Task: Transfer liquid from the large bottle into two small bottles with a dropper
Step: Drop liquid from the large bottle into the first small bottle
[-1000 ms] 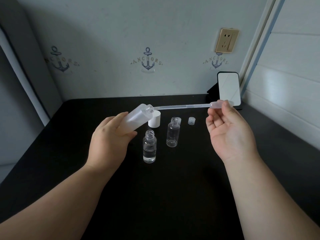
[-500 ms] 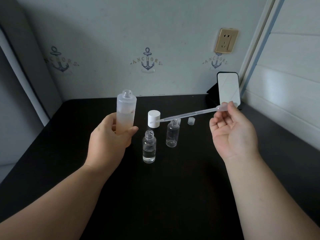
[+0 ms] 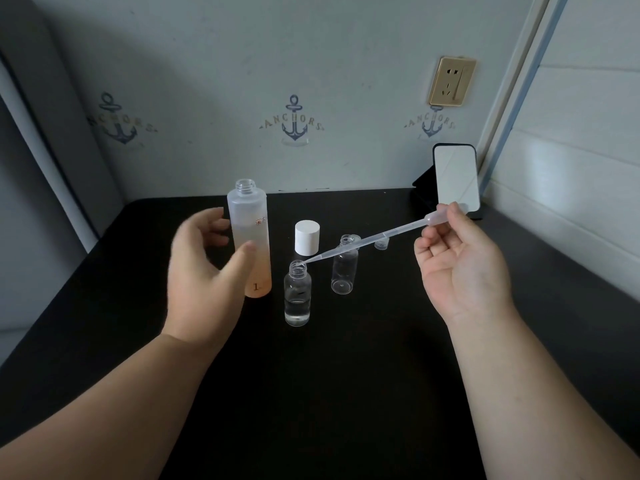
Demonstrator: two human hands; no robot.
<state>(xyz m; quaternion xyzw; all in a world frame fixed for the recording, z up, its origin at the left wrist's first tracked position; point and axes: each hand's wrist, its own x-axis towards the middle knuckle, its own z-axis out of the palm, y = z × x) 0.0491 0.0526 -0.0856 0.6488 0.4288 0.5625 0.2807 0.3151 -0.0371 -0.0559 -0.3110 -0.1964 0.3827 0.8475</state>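
The right hand (image 3: 460, 261) pinches the soft bulb of the dropper (image 3: 372, 239) between thumb and fingertips, its remaining fingers loosely curled with the palm turned up. From that pinch the dropper's long axis runs down and to the left, slanting low across the table (image 3: 311, 393) (closer to flat than to upright), and crosses in front of the neck of the empty small bottle (image 3: 344, 268). Its tip sits at the open mouth of the nearer small bottle (image 3: 297, 296), which already holds clear liquid in its lower part. Whether the tip is just inside the rim or only touching it, I cannot tell.

So the target lies left of and below the right hand, at the far end of the dropper, and squeezing out the liquid looks like the step in hand. With the shaft so slanted, the tip probably needs to stay over the opening, or drops may run down the outside.

The left hand (image 3: 204, 271) is open, fingers spread and slightly blurred, just beside the large bottle (image 3: 249, 237), thumb at its side but not gripping. That bottle stands upright and uncapped, left of the nearer small bottle; its white cap (image 3: 307, 237) stands behind.
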